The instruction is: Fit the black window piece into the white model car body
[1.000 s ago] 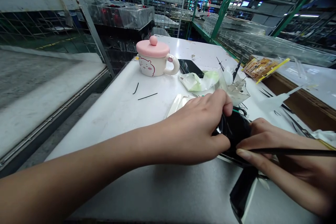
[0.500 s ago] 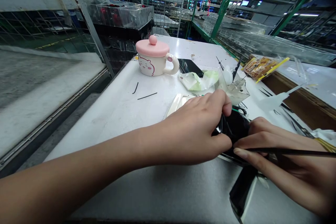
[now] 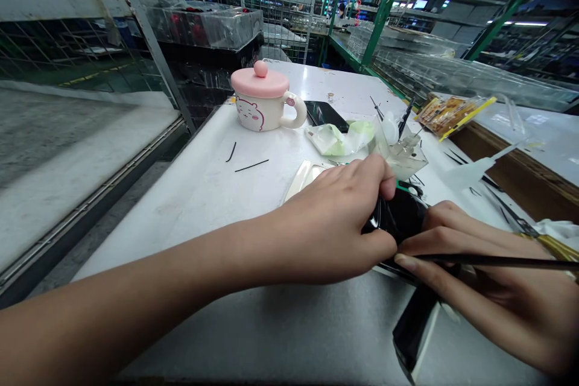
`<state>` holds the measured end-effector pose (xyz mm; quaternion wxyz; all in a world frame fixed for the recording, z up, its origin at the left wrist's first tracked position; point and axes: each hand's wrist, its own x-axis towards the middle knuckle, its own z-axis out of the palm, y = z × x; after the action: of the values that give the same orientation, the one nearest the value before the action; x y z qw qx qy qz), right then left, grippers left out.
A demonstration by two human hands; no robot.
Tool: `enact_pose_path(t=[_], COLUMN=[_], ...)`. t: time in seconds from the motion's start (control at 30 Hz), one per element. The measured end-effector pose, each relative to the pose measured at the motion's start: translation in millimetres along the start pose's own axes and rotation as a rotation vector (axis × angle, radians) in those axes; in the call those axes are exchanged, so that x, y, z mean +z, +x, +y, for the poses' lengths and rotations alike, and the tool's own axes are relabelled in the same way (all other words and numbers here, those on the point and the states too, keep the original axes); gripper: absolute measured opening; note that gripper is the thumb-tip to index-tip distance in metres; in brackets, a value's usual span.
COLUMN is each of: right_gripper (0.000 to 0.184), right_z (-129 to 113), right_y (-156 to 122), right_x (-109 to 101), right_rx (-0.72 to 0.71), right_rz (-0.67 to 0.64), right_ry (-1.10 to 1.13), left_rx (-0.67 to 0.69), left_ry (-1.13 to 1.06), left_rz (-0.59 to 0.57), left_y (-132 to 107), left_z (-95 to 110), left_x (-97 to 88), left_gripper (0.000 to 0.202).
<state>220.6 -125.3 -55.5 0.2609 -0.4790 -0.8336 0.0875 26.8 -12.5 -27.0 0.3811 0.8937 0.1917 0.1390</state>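
My left hand (image 3: 346, 217) is closed, its fingers curled over the edge of a glossy black part (image 3: 404, 217) with a green edge at its far side. Pinched between the thumb and fingers of my right hand (image 3: 479, 277) is a thin, dark strip-like tool (image 3: 511, 261) that runs off to the right. Its tip end is hidden where the two hands nearly meet, over the black part. A wide black band (image 3: 414, 329) with a pale edge hangs down toward the front of the table, below my right hand. Most of the black part is covered by my hands.
A pink-lidded mug (image 3: 260, 102) stands beyond my left hand. Two thin black pieces lie in front of it. Behind my hands are a dark phone (image 3: 326, 116), a crumpled wrapper (image 3: 341, 137), a white tray (image 3: 304, 176), a snack packet (image 3: 452, 114), a dropper bottle (image 3: 470, 172) and scissors (image 3: 520, 223).
The whole view has shifted slightly to the left. Both hands keep nearly the same pose and grip around the black part.
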Motion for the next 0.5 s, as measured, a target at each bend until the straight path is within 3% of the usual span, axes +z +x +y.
enact_pose_path(t=[0.3,0.5], right_gripper=[0.010,0.010], right_z=[-1.6,-2.4], right_y=[2.4,2.3], right_x=[0.1,-2.0], right_rx=[-0.009,0.034], right_rz=[0.013,0.009], right_ry=[-0.010,0.086], left_rx=[0.005,-0.035], left_ry=[-0.014,-0.060], left_rz=[0.079,0.045], left_y=[-4.3,-2.6], left_z=[1.7,2.2], left_x=[3.8,-0.5], left_gripper=[0.021,0.025])
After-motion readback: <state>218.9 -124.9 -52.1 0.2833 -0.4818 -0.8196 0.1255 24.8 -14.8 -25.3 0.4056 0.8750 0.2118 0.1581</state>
